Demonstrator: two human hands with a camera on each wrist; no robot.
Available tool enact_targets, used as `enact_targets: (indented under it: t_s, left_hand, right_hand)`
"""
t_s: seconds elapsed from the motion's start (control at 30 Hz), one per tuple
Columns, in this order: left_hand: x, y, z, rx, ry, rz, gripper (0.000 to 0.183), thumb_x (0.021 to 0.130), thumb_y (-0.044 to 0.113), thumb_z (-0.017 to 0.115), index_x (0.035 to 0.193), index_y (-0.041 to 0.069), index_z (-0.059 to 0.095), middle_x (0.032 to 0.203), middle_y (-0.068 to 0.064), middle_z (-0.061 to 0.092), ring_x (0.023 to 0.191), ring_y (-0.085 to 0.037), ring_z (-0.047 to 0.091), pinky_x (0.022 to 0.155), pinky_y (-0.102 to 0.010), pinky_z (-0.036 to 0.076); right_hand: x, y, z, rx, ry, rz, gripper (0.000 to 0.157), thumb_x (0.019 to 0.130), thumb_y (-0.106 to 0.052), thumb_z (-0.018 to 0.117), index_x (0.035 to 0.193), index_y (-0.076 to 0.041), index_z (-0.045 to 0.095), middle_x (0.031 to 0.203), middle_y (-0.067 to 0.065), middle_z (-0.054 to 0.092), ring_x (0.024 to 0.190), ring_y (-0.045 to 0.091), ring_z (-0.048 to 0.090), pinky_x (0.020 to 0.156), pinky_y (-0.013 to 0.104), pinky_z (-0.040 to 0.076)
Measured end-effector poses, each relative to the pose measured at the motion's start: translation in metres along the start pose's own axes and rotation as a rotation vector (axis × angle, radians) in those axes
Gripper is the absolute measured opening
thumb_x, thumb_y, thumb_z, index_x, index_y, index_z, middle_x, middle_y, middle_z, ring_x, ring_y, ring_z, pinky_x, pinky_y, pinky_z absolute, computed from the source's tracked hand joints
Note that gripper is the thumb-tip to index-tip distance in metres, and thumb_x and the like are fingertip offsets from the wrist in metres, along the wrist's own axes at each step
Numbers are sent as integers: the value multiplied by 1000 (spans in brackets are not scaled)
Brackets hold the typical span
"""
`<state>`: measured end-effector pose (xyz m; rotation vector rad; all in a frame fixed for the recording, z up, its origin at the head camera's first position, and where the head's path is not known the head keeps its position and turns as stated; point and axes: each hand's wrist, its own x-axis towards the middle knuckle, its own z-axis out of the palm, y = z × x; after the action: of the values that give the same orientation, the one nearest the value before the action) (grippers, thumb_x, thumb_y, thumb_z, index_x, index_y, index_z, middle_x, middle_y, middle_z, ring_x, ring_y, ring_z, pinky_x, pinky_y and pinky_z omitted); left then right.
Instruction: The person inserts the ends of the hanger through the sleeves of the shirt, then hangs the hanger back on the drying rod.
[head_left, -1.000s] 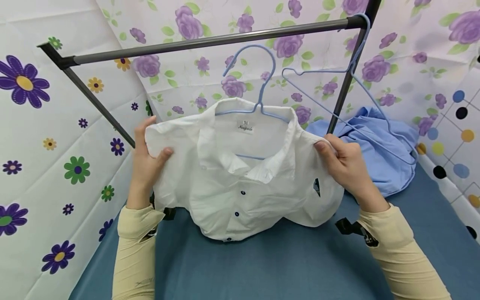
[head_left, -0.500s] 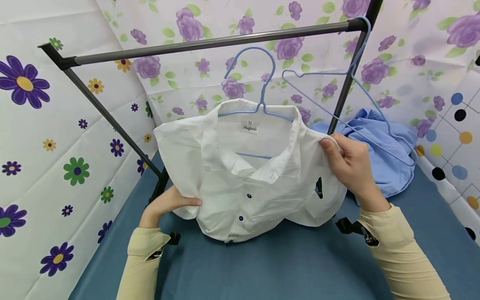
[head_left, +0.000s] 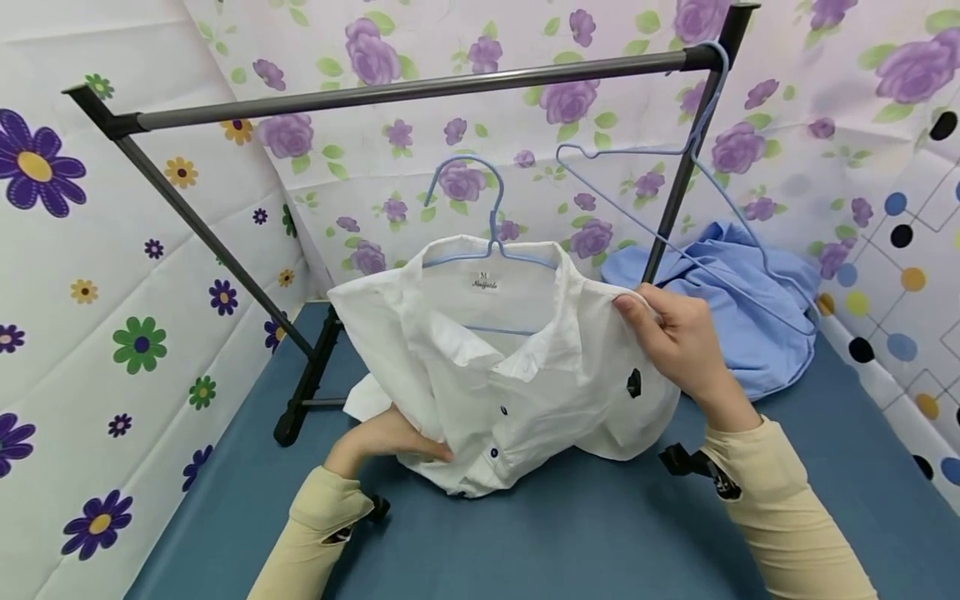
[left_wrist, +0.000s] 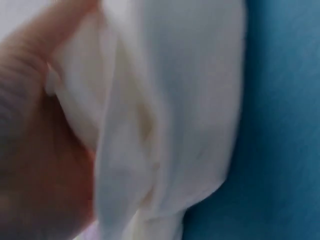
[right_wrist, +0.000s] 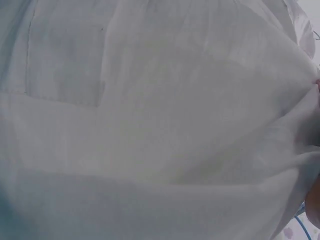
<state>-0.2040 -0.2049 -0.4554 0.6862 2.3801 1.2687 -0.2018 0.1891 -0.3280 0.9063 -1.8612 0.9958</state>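
Left hand [head_left: 390,437], 7 o'clock: gripping white shirt's [head_left: 465,400] side, thumb in front, other fingers hidden. Shirt at centre; right hand [head_left: 681,340], 3 o'clock, pinching shoulder. Hanger [head_left: 493,236] already inside collar, ends covered; hook at 12, not on rail [head_left: 412,92] beyond. Left wrist view blurred.

Head high, wrists close, shirt [head_left: 517,383] shared

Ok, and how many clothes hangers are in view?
2: one blue hanger inside the neck of the white shirt, the other blue hanger hooked over the right end of the rack. Any under the crumpled blue garment would be hidden.
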Motion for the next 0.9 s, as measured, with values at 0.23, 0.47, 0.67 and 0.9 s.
enact_targets:
  t_s: [0.23, 0.47, 0.67, 0.9]
  left_hand:
    - [5, -6, 9, 305, 244, 103, 79, 72, 17, 82, 129, 2, 29, 119, -14, 40, 105, -29, 45, 87, -48, 37]
    - [-3, -10, -6, 371, 266, 135, 36, 88, 9, 64, 120, 0, 49, 111, -14, 54, 99, -27, 55, 82, -46, 44]
    - [-18, -1, -36, 315, 340, 49, 17, 94, 19, 55, 102, 5, 47, 96, -12, 52, 87, -24, 56, 74, -42, 45]
    - [-48, 48, -81, 209, 549, 169, 11, 90, -4, 52, 94, 2, 44, 89, -11, 48, 84, -20, 51, 72, -35, 42]
  right_hand:
    - [-4, 1, -1, -15, -32, -5, 36, 95, -36, 53, 65, -16, 52, 52, -12, 31, 42, 2, 31, 40, 17, 24]
    - [-6, 0, -3, -10, -16, 21, 35, 95, -35, 54, 66, -15, 53, 53, -11, 34, 43, 2, 32, 41, 17, 25]
    - [-3, -1, -2, 32, 36, 53, 35, 95, -31, 55, 67, -10, 57, 52, -8, 37, 43, 3, 34, 41, 18, 27]
    - [9, -14, 6, 39, 164, 55, 43, 93, -40, 54, 69, -5, 60, 54, -4, 43, 45, 6, 40, 43, 18, 29]
